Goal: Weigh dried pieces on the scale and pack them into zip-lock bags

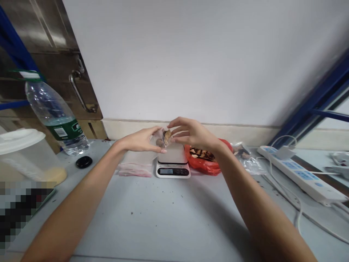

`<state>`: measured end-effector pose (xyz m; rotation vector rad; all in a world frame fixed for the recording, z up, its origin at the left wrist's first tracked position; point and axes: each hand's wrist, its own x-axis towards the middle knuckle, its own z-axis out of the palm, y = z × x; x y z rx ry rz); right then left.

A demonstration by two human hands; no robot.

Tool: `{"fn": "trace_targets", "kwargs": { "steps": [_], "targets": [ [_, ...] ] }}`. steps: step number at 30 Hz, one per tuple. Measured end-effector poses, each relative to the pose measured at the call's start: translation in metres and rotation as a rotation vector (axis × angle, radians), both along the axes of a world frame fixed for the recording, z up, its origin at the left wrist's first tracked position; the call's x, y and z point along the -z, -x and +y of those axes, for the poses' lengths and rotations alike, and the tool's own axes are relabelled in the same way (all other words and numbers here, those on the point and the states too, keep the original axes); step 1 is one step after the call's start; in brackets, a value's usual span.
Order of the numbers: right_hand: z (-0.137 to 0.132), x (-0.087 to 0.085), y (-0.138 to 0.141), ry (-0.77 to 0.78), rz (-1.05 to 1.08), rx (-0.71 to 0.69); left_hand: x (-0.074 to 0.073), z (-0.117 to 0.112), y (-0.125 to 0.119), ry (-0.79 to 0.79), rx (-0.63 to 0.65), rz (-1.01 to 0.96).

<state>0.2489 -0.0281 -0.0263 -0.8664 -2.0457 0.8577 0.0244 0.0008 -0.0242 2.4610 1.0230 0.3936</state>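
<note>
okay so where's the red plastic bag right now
In the head view, the red plastic bag sits right of centre, between the white scale and a clear bag, partly hidden by the right forearm.

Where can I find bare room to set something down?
Widest: before the scale, between the forearms, with only scattered specks. Crowded: beside the scale, by stacked bags and the red bag; far right, by the power strip and cables.

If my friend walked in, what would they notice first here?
Probably the bright red bag, just right of the white scale. Next, the left hand in the middle, holding a small clear bag, with the right hand close by. The green-labelled bottle on the left might come third.
</note>
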Motion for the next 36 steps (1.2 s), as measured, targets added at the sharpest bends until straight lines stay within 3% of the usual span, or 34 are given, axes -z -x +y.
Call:
{"fn": "trace_targets", "kwargs": {
  "steps": [3, 9, 17, 29, 36],
  "targets": [
    [0.002, 0.001, 0.0, -0.046, 0.058, 0.056, -0.004, -0.001, 0.002, 0.007, -0.006, -0.043],
    [0.0, -0.001, -0.006, -0.14, -0.011, 0.063, -0.009, -0.004, 0.002, 0.102, 0.084, -0.133],
    [-0.006, -0.009, -0.012, -0.261, -0.153, 0.136, -0.011, -0.005, 0.005, 0.161, 0.088, -0.24],
    [-0.009, -0.014, -0.006, -0.284, -0.028, 0.271, -0.016, -0.012, -0.009, -0.127, -0.148, -0.555],
    [-0.014, -0.018, -0.008, -0.296, 0.011, 0.278, -0.017, -0.016, -0.01, -0.154, -0.15, -0.538]
  ]
}}
